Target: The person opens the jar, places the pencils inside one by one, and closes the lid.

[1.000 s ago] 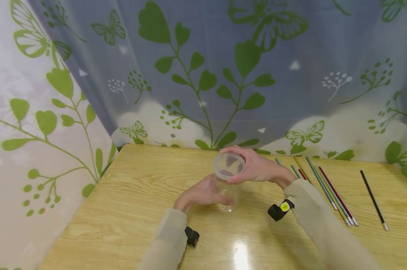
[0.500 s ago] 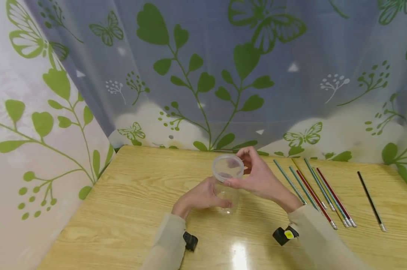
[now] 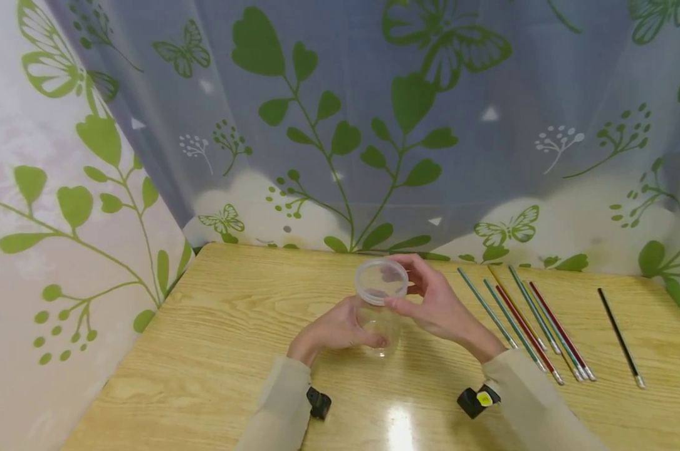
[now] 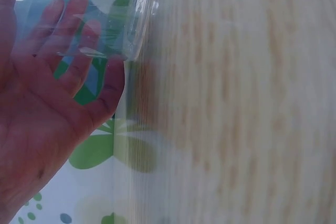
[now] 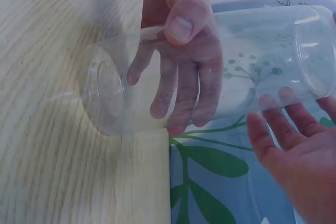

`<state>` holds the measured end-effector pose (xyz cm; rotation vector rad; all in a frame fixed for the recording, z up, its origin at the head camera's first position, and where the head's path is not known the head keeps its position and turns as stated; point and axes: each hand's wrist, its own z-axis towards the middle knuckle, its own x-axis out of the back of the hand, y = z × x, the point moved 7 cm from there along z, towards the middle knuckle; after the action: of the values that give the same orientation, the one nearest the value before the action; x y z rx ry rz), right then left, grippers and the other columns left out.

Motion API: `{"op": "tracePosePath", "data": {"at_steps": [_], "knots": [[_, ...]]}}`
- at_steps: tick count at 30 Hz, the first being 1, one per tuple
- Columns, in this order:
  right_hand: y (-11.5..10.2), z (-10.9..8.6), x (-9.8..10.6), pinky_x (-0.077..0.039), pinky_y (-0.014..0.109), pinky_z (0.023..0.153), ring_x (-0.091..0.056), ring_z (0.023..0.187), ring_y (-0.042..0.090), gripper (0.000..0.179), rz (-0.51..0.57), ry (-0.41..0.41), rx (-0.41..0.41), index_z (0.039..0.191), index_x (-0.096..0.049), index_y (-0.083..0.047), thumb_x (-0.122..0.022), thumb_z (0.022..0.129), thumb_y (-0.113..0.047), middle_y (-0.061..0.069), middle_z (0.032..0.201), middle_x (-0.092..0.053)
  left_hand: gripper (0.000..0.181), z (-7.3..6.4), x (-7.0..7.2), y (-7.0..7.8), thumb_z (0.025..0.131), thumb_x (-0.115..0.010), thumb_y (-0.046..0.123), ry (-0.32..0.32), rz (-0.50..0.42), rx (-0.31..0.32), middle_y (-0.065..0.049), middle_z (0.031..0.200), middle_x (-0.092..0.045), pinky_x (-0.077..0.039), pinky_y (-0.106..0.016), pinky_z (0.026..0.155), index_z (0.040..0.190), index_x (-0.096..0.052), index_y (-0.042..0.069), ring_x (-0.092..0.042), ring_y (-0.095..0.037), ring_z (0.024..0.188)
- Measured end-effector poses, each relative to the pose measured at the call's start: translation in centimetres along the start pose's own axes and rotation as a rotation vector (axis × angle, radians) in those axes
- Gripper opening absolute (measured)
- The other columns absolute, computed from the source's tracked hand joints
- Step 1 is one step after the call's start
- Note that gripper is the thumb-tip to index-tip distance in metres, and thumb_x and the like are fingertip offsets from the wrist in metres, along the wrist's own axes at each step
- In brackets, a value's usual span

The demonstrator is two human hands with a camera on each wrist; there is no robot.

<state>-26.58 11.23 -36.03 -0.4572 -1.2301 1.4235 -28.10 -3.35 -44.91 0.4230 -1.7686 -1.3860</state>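
Observation:
A clear plastic jar (image 3: 381,322) stands upright on the wooden table, capped by a round see-through lid (image 3: 381,280) with a pale rim. My left hand (image 3: 336,327) grips the jar's lower body, thumb on the near side and fingers behind; those fingers show through the wall in the right wrist view. At the lid's right side is my right hand (image 3: 438,304), thumb on the front of the rim and fingers bent round the back. No contents show inside the jar (image 5: 252,61).
Several pencils, such as a red one (image 3: 528,332), lie in a loose group right of the jar. Farther right lies a single black pencil (image 3: 620,338). A patterned curtain (image 3: 317,156) hangs along the table's back edge.
My right hand covered the lid's back and right rim, then loosened and drew back to the right. Now its fingers are against the rim again. The left hand and jar have stayed put.

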Motion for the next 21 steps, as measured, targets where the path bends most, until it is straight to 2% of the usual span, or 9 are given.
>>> {"op": "tracePosePath", "data": {"at_steps": [5, 11, 16, 21], "knots": [[0.12, -0.15, -0.14, -0.056, 0.028, 0.090, -0.061, 0.113, 0.036, 0.060, -0.009, -0.010, 0.005, 0.146, -0.048, -0.005, -0.075, 0.093, -0.011, 0.021, 0.133, -0.059, 0.076, -0.05, 0.01, 0.13, 0.081, -0.085, 0.026, -0.004, -0.008, -0.002, 0.001, 0.151, -0.053, -0.035, -0.060, 0.118, 0.148, -0.049, 0.028, -0.045, -0.024, 0.144], [0.08, -0.49, -0.26, -0.054, 0.027, 0.091, -0.063, 0.112, 0.035, 0.073, -0.060, 0.078, -0.085, 0.142, -0.039, -0.007, -0.085, 0.084, -0.012, 0.017, 0.132, -0.064, 0.075, 0.03, -0.10, 0.39, 0.082, -0.084, 0.023, -0.011, -0.021, -0.026, 0.009, 0.152, -0.052, -0.035, -0.053, 0.120, 0.148, -0.049, 0.031, -0.045, -0.016, 0.142], [0.09, -0.58, -0.12, -0.055, 0.027, 0.090, -0.066, 0.112, 0.033, 0.066, -0.061, 0.123, -0.115, 0.133, -0.041, -0.005, -0.085, 0.084, -0.011, 0.017, 0.130, -0.067, 0.073, 0.03, -0.12, 0.34, 0.083, -0.084, 0.024, -0.010, -0.021, -0.020, 0.009, 0.150, -0.053, -0.038, -0.052, 0.118, 0.147, -0.050, 0.031, -0.047, -0.016, 0.139], [0.10, -0.47, -0.08, -0.057, 0.027, 0.091, -0.064, 0.116, 0.033, 0.060, -0.031, 0.082, -0.076, 0.139, -0.048, -0.007, -0.079, 0.088, -0.008, 0.018, 0.131, -0.064, 0.072, -0.10, -0.03, 0.15, 0.082, -0.084, 0.024, -0.001, -0.027, 0.008, 0.002, 0.152, -0.052, -0.036, -0.058, 0.118, 0.147, -0.052, 0.027, -0.044, -0.024, 0.144]]}}
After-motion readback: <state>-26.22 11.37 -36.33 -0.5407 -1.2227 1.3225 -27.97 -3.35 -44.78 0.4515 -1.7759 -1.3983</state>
